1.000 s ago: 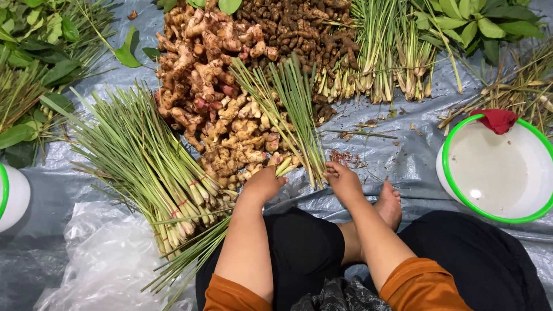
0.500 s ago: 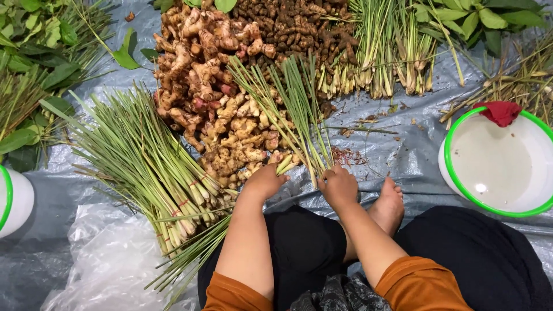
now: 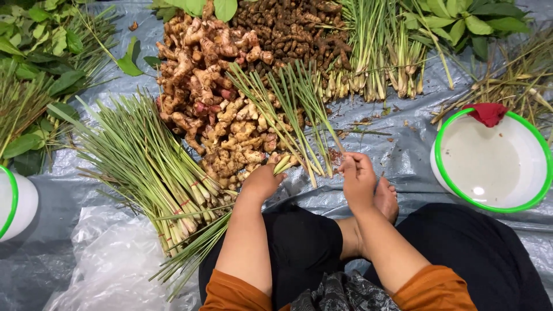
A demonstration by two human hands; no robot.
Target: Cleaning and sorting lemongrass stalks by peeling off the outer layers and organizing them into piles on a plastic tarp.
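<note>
Left hand (image 3: 262, 181) gripping lemongrass stalk (image 3: 283, 165)

One camera is riding on the person's head and is pointing almost straight down. It is looking over the forearms, which are entering from the bottom edge, and it is sitting close enough that the left hand (image 3: 262, 181) and the right hand (image 3: 358, 178) are filling the lower middle of the frame. The grey plastic sheet (image 3: 397, 138) is running across the whole width. The top of the frame is facing away from the person, taking in the root pile (image 3: 219, 103) at upper centre. A white basin (image 3: 489, 158) is showing at the right edge. There is only this single view, so no second view is sharing anything with it.
</note>
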